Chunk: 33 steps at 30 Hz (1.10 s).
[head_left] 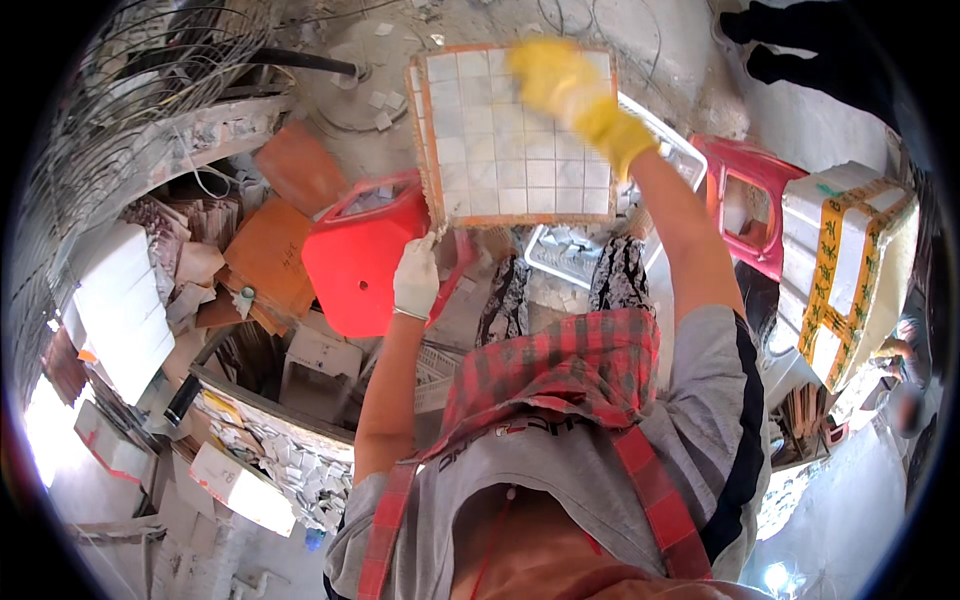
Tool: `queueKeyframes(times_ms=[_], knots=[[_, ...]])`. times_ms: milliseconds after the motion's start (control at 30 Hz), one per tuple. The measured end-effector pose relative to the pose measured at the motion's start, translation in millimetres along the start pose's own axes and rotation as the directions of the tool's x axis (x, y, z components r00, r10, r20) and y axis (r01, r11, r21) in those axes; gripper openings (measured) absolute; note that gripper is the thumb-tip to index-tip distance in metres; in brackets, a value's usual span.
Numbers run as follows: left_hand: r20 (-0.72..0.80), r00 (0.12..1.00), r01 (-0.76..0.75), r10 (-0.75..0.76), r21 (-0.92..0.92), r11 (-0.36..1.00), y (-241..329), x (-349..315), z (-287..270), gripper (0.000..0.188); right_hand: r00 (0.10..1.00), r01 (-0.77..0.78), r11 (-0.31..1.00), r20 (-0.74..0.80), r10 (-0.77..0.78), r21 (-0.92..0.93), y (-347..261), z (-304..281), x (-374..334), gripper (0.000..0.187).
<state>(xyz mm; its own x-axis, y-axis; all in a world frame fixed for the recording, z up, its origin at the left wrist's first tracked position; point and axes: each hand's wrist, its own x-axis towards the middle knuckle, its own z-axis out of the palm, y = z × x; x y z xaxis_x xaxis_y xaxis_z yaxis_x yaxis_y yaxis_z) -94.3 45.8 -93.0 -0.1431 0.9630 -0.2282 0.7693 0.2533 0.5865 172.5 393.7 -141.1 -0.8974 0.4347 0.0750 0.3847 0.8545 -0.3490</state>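
Observation:
A square panel of pale tiles [490, 175], set in a grid with orange-brown edges, is in front of me at the top centre. My left hand [415, 277], in a whitish glove, has its fingers closed at the panel's near left corner. Over the panel's upper right part is my right hand [560, 85] in a yellow glove, smeared by motion. Whether its fingers are closed or touch the tiles cannot be told. Just left of the panel, beside my left hand, is a red plastic stool [345, 265].
A white plastic basket [560, 262] lies partly under the panel. Another red stool [745, 205] and a taped white foam box [850, 260] stand right. Orange boards [270, 260], stacked sheets and a heap of tile pieces [310, 480] crowd the left. Another person's dark-clothed legs [810, 45] show at upper right.

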Motion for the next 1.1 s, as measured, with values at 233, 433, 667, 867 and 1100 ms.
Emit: queueKeyframes(times_ms=[233, 433, 667, 867, 1100], knots=[[-0.007, 0.96, 0.265, -0.278, -0.279, 0.923, 4, -32, 15, 0.037, 0.987, -0.123, 0.992, -0.11, 0.12, -0.023, -107, 39, -25, 0.064], [0.026, 0.852, 0.498, -0.523, -0.344, 0.796, 14, -86, 8, 0.037, 0.986, -0.068, 0.988, -0.139, 0.087, 0.141, -199, 47, 34, 0.06], [0.217, 0.657, 0.73, -0.722, -0.422, 0.538, 13, -126, 12, 0.036, 0.998, -0.047, 0.958, -0.034, 0.059, 0.283, -155, 18, -58, 0.055], [0.074, 0.828, 0.558, -0.555, -0.202, 0.805, -35, -178, 43, 0.038, 0.947, -0.186, 0.982, -0.272, 0.172, -0.023, -17, -32, -56, 0.049], [0.178, 0.729, 0.681, -0.661, -0.286, 0.674, -8, -180, 24, 0.038, 0.885, -0.19, 0.982, -0.438, 0.162, -0.021, -13, 12, 81, 0.053]])
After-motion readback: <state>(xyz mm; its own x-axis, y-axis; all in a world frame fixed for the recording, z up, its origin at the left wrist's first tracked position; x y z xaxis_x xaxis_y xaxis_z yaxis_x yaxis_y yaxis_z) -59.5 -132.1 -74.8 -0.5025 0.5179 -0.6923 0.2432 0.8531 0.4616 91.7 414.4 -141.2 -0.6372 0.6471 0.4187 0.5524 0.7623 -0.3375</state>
